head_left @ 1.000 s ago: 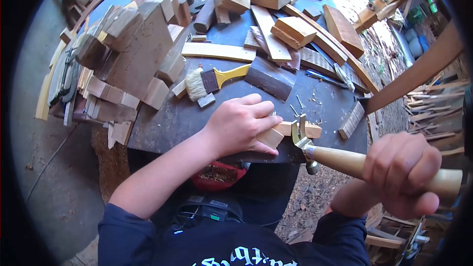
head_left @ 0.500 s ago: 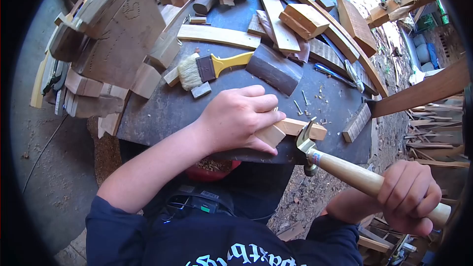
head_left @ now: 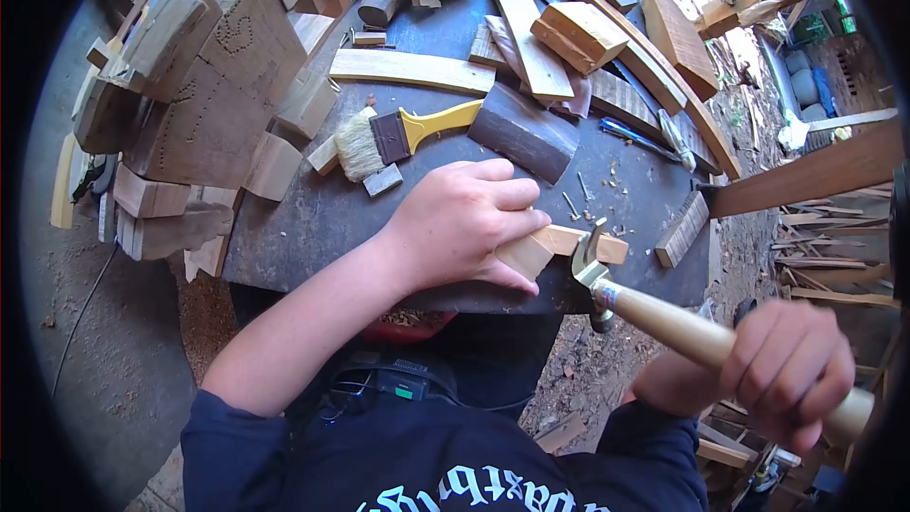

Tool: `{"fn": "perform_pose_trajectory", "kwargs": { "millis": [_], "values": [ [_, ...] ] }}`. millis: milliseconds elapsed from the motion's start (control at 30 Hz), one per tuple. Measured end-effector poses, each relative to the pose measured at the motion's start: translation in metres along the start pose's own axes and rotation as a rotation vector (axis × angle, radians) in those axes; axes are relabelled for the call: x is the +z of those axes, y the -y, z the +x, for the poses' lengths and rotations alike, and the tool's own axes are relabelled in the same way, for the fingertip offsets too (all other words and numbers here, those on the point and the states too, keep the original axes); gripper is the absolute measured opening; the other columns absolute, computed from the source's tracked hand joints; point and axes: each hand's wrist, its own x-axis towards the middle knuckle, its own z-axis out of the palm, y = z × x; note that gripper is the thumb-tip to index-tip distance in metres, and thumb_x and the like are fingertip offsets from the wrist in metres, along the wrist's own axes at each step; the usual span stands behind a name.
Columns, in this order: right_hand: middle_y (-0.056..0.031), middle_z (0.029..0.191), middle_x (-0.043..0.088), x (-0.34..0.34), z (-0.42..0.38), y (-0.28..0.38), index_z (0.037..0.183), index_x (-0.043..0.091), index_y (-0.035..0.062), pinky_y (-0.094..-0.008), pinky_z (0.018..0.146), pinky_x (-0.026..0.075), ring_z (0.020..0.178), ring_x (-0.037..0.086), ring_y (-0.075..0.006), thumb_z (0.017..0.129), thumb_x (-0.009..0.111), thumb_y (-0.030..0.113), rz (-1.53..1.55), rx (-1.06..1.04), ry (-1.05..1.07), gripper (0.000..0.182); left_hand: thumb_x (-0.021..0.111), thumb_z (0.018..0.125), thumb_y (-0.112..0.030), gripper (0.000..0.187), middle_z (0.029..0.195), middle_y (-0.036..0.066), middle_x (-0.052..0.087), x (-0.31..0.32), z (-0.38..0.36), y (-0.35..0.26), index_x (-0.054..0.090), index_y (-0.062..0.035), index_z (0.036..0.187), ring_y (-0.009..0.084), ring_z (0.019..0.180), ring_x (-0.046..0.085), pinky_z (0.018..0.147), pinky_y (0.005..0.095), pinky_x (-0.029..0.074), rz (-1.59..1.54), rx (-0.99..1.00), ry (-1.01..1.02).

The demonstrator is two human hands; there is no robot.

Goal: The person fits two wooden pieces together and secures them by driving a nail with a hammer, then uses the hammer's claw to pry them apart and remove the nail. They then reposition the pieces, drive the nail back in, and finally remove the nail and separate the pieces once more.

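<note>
My left hand (head_left: 464,218) is closed around a small pale wooden block (head_left: 524,261) at the near edge of the dark worktable. A short wooden strip (head_left: 563,239) sticks out to the right from beside that block. My right hand (head_left: 789,370) is wrapped round the handle of a claw hammer (head_left: 678,324), low on the right. The hammer's head overlaps the strip's end in this view, claw toward the table and striking face toward me. Two loose nails (head_left: 571,204) lie just beyond the strip.
Left of centre lies a brush with a yellow handle (head_left: 441,121), touching a dark curved block (head_left: 524,133). A large built-up wooden piece (head_left: 213,85) stands at the left. Offcuts (head_left: 578,35) crowd the far side. A blue pen (head_left: 637,137) and a striped block (head_left: 682,229) lie right.
The hammer has shifted very slightly, its head still near the strip's end. My left hand keeps its grip on the block. The whole view has moved a little.
</note>
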Motion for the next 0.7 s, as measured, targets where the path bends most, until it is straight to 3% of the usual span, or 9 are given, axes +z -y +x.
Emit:
{"fn": "perform_pose_trajectory", "kwargs": {
  "millis": [100,233,400,500,533,600,667,700],
  "values": [
    [-0.0015,0.050,0.049,-0.009,0.026,-0.001,0.076,0.048,0.0031,-0.0278,0.035,0.039,0.036,0.045,-0.0122,0.099,0.071,0.010,0.006,0.118,0.049,0.033,0.079,0.067,-0.063,0.060,0.088,-0.001,0.057,0.000,0.004,0.004,0.077,-0.0142,0.102,0.0197,0.084,0.059,0.075,0.0348,0.052,-0.025,0.009,-0.006],
    [-0.0017,0.052,0.050,-0.015,0.078,-0.020,0.075,0.050,0.0027,-0.0286,0.034,0.036,0.036,0.046,-0.0135,0.097,0.075,0.014,0.061,0.326,0.369,0.035,0.080,0.066,-0.064,0.061,0.088,0.001,0.058,-0.002,0.005,0.005,0.078,-0.0136,0.100,0.0213,0.087,0.059,0.078,0.0375,0.051,-0.049,-0.005,-0.002],
    [-0.0040,0.051,0.049,-0.020,0.113,-0.039,0.067,0.050,0.0031,-0.0309,0.033,0.030,0.034,0.044,-0.0172,0.093,0.080,0.019,0.111,0.522,0.540,0.042,0.079,0.068,-0.065,0.060,0.091,0.002,0.060,0.000,0.003,0.006,0.078,-0.0134,0.098,0.0214,0.090,0.060,0.079,0.0372,0.052,-0.060,-0.012,-0.012],
    [-0.0036,0.050,0.048,0.002,0.111,-0.057,0.066,0.049,0.0039,-0.0297,0.032,0.028,0.033,0.042,-0.0168,0.095,0.078,0.026,0.049,0.512,0.344,0.046,0.075,0.070,-0.068,0.060,0.095,0.003,0.062,0.001,0.001,0.006,0.077,-0.0132,0.092,0.0204,0.093,0.061,0.080,0.0347,0.053,-0.044,-0.019,-0.074],
    [-0.0028,0.050,0.048,0.010,0.111,-0.061,0.069,0.050,0.0043,-0.0291,0.032,0.028,0.033,0.041,-0.0157,0.096,0.076,0.029,-0.098,0.460,0.296,0.045,0.075,0.070,-0.069,0.059,0.095,0.003,0.062,0.002,-0.001,0.004,0.077,-0.0133,0.092,0.0203,0.093,0.061,0.080,0.0346,0.053,-0.046,-0.018,-0.134],
    [-0.0012,0.050,0.047,0.014,0.108,-0.059,0.073,0.050,0.0055,-0.0276,0.033,0.028,0.033,0.040,-0.0134,0.099,0.071,0.032,-0.242,0.420,0.143,0.042,0.075,0.071,-0.069,0.059,0.094,0.002,0.061,0.002,0.000,0.005,0.077,-0.0134,0.091,0.0202,0.092,0.061,0.080,0.0344,0.053,-0.044,-0.016,-0.115],
    [0.0003,0.052,0.046,0.005,0.100,-0.047,0.078,0.051,0.0072,-0.0260,0.035,0.031,0.034,0.039,-0.0111,0.102,0.066,0.034,-0.224,0.449,-0.066,0.039,0.075,0.071,-0.069,0.059,0.093,0.002,0.061,-0.001,0.002,0.005,0.077,-0.0135,0.091,0.0200,0.092,0.061,0.080,0.0341,0.053,-0.036,-0.026,0.049],
    [0.0011,0.053,0.045,0.000,0.095,-0.039,0.080,0.051,0.0080,-0.0252,0.036,0.033,0.035,0.038,-0.0099,0.103,0.063,0.035,-0.212,0.465,-0.174,0.037,0.075,0.070,-0.069,0.059,0.092,0.001,0.060,-0.001,0.002,0.005,0.077,-0.0134,0.091,0.0199,0.093,0.061,0.080,0.0338,0.053,-0.033,-0.027,0.038]
  ]
}}
